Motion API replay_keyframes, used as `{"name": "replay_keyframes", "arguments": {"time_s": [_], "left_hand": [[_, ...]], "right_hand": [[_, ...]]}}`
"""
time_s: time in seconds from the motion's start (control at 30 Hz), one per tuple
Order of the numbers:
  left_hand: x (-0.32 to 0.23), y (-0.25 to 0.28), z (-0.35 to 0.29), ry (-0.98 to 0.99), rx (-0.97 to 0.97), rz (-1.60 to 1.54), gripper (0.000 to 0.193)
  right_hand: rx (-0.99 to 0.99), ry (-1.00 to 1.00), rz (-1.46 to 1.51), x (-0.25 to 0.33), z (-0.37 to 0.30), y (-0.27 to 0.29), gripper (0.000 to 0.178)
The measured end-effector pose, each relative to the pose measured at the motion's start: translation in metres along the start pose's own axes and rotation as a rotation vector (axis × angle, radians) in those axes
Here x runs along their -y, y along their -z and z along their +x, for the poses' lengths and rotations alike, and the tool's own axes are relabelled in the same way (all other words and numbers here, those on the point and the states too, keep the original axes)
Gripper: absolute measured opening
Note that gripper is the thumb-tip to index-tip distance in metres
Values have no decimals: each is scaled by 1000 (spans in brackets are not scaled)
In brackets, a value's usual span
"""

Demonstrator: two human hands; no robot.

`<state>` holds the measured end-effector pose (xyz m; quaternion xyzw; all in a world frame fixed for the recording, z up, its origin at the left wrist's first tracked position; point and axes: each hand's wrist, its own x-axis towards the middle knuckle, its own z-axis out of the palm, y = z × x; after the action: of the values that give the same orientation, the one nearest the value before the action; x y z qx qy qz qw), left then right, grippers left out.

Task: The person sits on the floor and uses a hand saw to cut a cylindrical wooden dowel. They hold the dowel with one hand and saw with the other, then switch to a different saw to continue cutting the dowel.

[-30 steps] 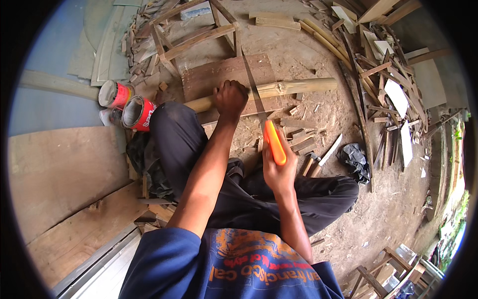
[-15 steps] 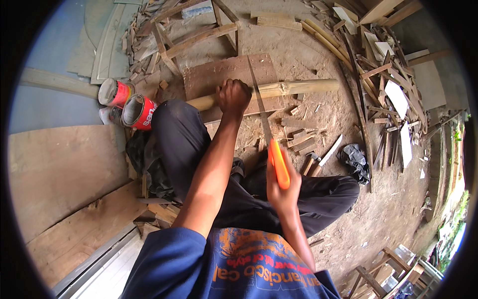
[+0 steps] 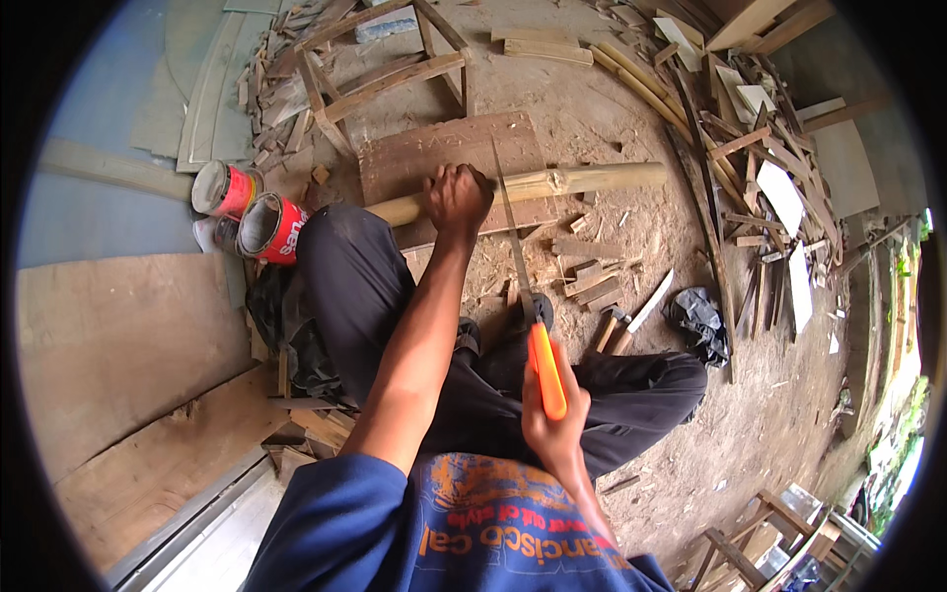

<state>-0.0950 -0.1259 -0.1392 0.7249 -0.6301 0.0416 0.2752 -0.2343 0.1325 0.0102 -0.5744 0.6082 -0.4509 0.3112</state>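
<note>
My left hand (image 3: 460, 200) is closed around a pale bamboo pole (image 3: 612, 178), which lies crosswise on a reddish-brown board (image 3: 404, 158) on the ground. In my right hand (image 3: 554, 414) is the orange handle of a handsaw (image 3: 520, 259). Its long thin blade crosses the pole just right of my left hand, the tip reaching past it over the board. The exact contact between teeth and pole is too small to make out. My left knee is beside the pole's left end.
Two red cans (image 3: 272, 227) stand left of my knee. Wood offcuts (image 3: 592, 281), a hammer (image 3: 612, 328), a machete-like blade (image 3: 649, 301) and a black plastic bag (image 3: 698, 324) lie on the right. A wooden frame (image 3: 395, 74) stands beyond the board; scrap wood (image 3: 760, 178) is heaped far right.
My right hand has drawn the saw back toward my body, so less blade extends beyond the pole. My left hand still holds the pole in place.
</note>
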Motion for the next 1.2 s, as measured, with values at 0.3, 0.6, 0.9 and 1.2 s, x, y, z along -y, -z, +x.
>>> {"name": "replay_keyframes", "arguments": {"time_s": [0.3,0.6,0.9,1.2], "left_hand": [[-3,2,1,-9,78,21,24],[-3,3,-2,-66,42,2,23],[3,-6,-2,-75,98,2,26],[0,-1,4,-67,51,46,23]], "right_hand": [[-37,27,50,-9,82,-36,35],[42,-127,60,-7,65,-12,39],[10,-13,7,-6,6,8,42],[-31,20,67,-14,51,-22,41]]}}
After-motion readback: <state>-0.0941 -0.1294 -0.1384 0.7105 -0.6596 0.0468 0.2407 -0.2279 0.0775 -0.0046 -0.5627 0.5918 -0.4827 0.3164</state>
